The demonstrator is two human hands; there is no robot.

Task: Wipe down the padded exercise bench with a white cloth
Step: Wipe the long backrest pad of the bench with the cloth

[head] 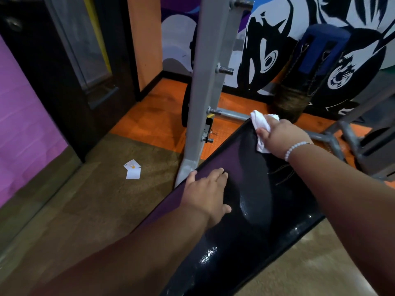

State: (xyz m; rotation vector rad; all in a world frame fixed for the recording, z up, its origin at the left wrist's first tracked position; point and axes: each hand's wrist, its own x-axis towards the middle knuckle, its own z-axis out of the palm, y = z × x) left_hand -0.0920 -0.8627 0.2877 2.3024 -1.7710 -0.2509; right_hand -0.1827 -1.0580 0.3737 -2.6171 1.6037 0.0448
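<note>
Both hands are resting on the padded bench (256, 210), a glossy black pad. The right hand (282, 137), wearing a beaded bracelet (296, 149), is gripping a bunched white cloth (261, 122) in curled fingers and pressing it against the bench's far end. The left hand (206, 191) is lying flat, fingers straight, at the bench's left edge, holding nothing. A grey metal upright (203, 92) is standing just beside that edge, and paper scraps (133, 172) are lying on the floor left of the bench.

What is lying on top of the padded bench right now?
The left hand rests flat near the left edge of the bench. The right hand grips the white cloth at the far end. The padding beneath them is covered.
</note>
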